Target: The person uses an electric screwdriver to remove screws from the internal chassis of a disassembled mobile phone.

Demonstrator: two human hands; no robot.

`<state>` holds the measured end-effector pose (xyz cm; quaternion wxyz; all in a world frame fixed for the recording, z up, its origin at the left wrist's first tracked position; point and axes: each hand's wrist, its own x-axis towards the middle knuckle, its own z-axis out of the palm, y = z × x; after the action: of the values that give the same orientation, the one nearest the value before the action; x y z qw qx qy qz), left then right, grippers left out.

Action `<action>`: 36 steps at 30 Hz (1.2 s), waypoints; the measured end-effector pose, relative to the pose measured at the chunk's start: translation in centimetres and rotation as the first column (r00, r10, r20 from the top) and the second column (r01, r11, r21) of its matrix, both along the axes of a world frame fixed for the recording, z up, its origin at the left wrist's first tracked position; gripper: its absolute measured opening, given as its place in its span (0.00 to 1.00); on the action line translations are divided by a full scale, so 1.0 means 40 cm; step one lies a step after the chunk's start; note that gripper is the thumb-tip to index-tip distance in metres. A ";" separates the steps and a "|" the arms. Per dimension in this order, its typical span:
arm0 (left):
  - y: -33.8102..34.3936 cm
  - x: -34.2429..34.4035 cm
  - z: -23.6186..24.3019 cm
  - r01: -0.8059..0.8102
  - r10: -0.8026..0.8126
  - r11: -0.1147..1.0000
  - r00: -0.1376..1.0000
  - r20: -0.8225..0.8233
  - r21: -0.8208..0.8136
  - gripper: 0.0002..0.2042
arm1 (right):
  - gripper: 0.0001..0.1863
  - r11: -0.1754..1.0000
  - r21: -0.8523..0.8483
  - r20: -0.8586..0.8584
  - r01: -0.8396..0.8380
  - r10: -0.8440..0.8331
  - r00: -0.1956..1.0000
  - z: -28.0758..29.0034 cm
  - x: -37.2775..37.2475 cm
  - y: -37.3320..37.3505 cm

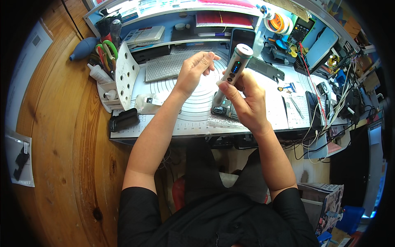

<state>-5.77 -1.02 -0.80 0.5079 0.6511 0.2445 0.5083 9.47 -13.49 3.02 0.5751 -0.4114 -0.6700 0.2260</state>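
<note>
My right hand grips an upright silver electric screwdriver with blue indicator lights and small buttons. Its lower end meets an opened phone lying on the white ringed work mat, partly covered by my hand. My left hand hovers left of the tool with fingers curled toward the thumb; whether it holds something small I cannot make out. Below my left wrist lies a small clear package, and beyond the hand a bubble-wrap sheet.
A perforated holder with scissors and a blower stands left, a black object before it. A shelf spans the back, with an upright phone. At right are a detached panel, tweezers, a multimeter and tangled cables.
</note>
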 end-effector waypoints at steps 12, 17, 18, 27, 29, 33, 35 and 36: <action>0.004 -0.003 -0.004 0.012 -0.012 1.000 1.000 -0.010 0.018 0.21 | 0.14 1.000 0.010 0.032 -0.028 0.027 0.999 0.004 0.003 0.002; -0.003 -0.004 0.007 0.004 -0.003 1.000 0.997 -0.078 0.011 0.19 | 0.10 0.998 0.046 -0.223 0.038 -0.027 0.974 0.000 0.059 0.028; -0.003 -0.005 0.004 -0.008 0.009 1.000 0.996 -0.092 0.009 0.17 | 0.11 0.996 0.042 -0.260 0.077 -0.063 0.964 0.006 0.073 0.033; -0.004 0.011 -0.013 -0.050 0.051 0.999 0.980 -0.191 0.011 0.08 | 0.12 0.955 0.039 -0.137 0.295 -0.287 0.948 -0.035 0.162 0.087; 0.001 0.011 -0.019 -0.036 0.040 0.999 0.978 -0.204 0.026 0.08 | 0.12 0.955 0.031 -0.126 0.294 -0.289 0.949 -0.043 0.163 0.090; 0.001 0.013 -0.024 -0.062 0.075 0.996 0.968 -0.240 0.064 0.07 | 0.13 0.959 0.021 -0.101 0.282 -0.279 0.955 -0.054 0.160 0.094; -0.007 0.014 -0.018 -0.069 0.089 0.994 0.953 -0.289 0.079 0.07 | 0.13 0.959 0.022 -0.102 0.282 -0.278 0.955 -0.055 0.159 0.093; -0.007 0.015 -0.018 -0.059 0.083 0.995 0.944 -0.318 0.084 0.07 | 0.13 0.959 0.023 -0.102 0.282 -0.278 0.955 -0.055 0.159 0.093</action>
<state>-5.19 -1.28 -1.52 0.4184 0.7342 0.3282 0.4221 15.83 -9.78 0.83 0.6409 -0.4798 -0.5802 0.1497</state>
